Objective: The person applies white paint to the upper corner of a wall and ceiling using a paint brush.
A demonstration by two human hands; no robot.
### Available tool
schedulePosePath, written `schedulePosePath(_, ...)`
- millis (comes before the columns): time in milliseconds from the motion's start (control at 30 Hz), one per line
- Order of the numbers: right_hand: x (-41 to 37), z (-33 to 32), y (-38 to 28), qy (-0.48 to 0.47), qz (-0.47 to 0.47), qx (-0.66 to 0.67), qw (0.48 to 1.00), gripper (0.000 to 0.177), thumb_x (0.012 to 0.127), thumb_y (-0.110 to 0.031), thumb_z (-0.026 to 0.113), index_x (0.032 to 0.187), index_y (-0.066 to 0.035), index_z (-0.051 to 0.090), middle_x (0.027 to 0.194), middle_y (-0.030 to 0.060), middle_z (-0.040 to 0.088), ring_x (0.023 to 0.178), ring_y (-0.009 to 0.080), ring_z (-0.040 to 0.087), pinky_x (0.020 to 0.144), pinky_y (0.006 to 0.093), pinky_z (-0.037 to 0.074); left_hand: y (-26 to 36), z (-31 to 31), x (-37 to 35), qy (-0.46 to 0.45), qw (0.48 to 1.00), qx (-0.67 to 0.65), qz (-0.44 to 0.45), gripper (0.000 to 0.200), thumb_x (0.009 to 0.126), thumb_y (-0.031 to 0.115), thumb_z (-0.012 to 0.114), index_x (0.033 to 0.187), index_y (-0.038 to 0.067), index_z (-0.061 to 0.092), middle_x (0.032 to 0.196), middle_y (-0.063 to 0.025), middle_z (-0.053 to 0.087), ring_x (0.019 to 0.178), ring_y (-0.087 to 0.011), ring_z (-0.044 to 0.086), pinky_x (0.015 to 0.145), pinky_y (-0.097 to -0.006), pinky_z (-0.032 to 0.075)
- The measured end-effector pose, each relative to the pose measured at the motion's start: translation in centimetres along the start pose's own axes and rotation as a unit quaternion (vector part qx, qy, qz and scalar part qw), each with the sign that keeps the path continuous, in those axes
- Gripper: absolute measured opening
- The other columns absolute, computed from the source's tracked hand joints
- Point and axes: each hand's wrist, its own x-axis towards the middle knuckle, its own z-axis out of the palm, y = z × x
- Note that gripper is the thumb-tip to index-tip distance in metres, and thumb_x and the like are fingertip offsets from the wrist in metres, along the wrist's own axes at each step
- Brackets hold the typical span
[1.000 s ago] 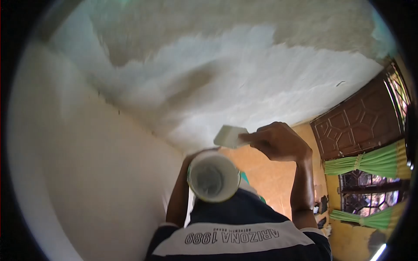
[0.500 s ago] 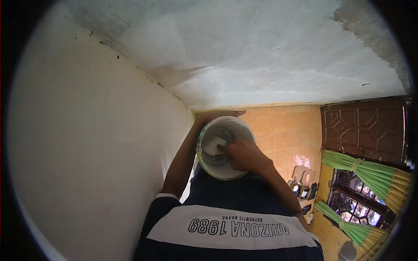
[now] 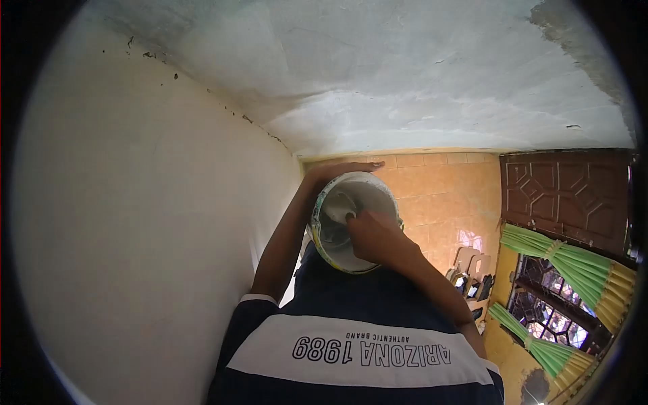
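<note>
A white bucket (image 3: 393, 196) with yellow and green stains stands upright before my chest, its mouth facing up. Around its far side reaches my left hand (image 3: 347, 167), palm against the outer wall and fingers stretched out past the rim. My right hand (image 3: 374, 236) is inside the bucket mouth with its fingers curled. Below those fingers lies pale, whitish material (image 3: 339, 206); what the fingers grip is hidden.
A white wall (image 3: 148, 202) rises on the left and a patchy grey-white wall (image 3: 378, 88) ahead. Orange tiles (image 3: 432, 196) lie beyond the bucket. On the right are a brown panelled door (image 3: 567, 196), green curtains (image 3: 574, 273), a window and chairs (image 3: 472, 263).
My right hand has shifted slightly within the bucket. The bucket and my left hand sit a little higher in the view, and the bucket appears slightly turned.
</note>
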Motion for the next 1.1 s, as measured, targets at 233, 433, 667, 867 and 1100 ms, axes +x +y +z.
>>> schedulePosePath(233,-2.0,-4.3,2.0,-0.126,-0.068,0.044,0.989,0.03,0.091,-0.011,0.064,0.117,-0.011,0.078,0.094,0.0201,0.075,0.09,0.0397,0.074,0.082,0.0531,0.058,-2.3,-0.4,-1.7,-0.009,1.0,0.018,0.004,0.056,0.107,0.042,0.065,0.146,0.001,0.064,0.137,-0.0126,0.071,0.121,-0.0196,0.07,0.106,-0.0328,0.055)
schedulePosePath(433,-0.5,-1.6,1.7,0.038,-0.057,0.054,0.996,0.03,0.092,-0.009,0.063,0.117,-0.012,0.08,0.102,0.0219,0.074,0.097,0.0397,0.073,0.086,0.0516,0.058,-3.3,-0.6,-1.8,-0.018,0.999,0.036,0.002,0.055,0.107,0.041,0.065,0.146,0.002,0.065,0.137,-0.0119,0.071,0.121,-0.0192,0.07,0.106,-0.0323,0.055)
schedulePosePath(667,-2.2,-4.0,0.7,-0.074,-0.004,-0.038,0.997,0.018,0.085,-0.004,0.066,0.096,-0.004,0.08,0.095,0.0203,0.076,0.092,0.039,0.075,0.082,0.0508,0.06,-3.2,-0.8,-0.7,-0.025,0.998,0.056,0.009,0.054,0.107,0.041,0.065,0.145,0.002,0.065,0.136,-0.0111,0.072,0.12,-0.0188,0.07,0.105,-0.0316,0.055)
schedulePosePath(867,-2.0,-3.6,0.5,0.035,0.011,-0.078,0.996,0.012,0.077,-0.003,0.072,0.087,-0.003,0.08,0.091,0.0192,0.076,0.086,0.0365,0.076,0.076,0.048,0.061,-2.5,-0.7,2.1,-0.032,0.997,0.066,0.014,0.053,0.107,0.04,0.066,0.145,0.002,0.066,0.135,-0.0105,0.072,0.12,-0.0185,0.07,0.105,-0.031,0.055)
schedulePosePath(1100,0.0,-2.1,-0.1,-0.118,-0.034,-0.063,0.99,0.015,0.076,-0.004,0.073,0.089,-0.002,0.081,0.093,0.0216,0.078,0.091,0.0386,0.077,0.08,0.0476,0.063,-0.4,0.3,7.1,-0.041,0.996,0.079,0.017,0.052,0.107,0.039,0.066,0.145,0.003,0.066,0.134,-0.0097,0.072,0.119,-0.0181,0.07,0.104,-0.0303,0.055)
